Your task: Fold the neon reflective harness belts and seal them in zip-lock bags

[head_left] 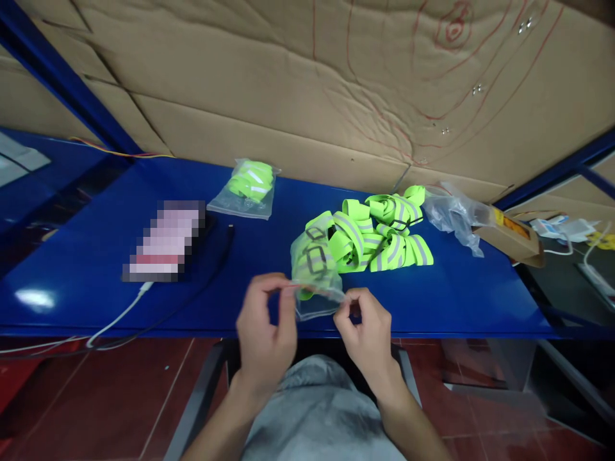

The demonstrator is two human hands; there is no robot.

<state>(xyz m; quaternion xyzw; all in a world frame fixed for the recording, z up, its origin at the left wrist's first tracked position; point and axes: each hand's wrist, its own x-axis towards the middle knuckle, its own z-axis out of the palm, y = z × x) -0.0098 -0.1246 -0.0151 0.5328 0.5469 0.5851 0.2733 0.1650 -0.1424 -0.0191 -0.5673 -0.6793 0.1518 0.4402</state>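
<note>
My blue bench [456, 294] runs across in front of me. On the left, a phone [168, 240] lies on it, all blurred into little squares. A white cable [118, 322] goes into its near end and hangs over the front edge. A black cable [211, 272] lies just to the right of the phone. Farther back is a packed clear bag [262, 208], lying flat, with a bright yellow-green strap folded inside.

Next comes my left hand [269, 326]. Its fingers are pinching the left end of the mouth of another clear zip bag [307, 307]. This bag is in the middle, near the front edge, with its mouth toward me. Inside I can see a yellow-green strap and black buckles. My right hand [368, 330] has its fingers pinching the right end of the same mouth. I can't tell if the bag touches the bench.

Just past the bag, to the right, is a heap of yellow-green reflective straps [384, 234] with shiny gray stripes. Beside the heap is some crumpled clear plastic [454, 214], and then a small cardboard box [516, 240] tipped on a slant.
</note>
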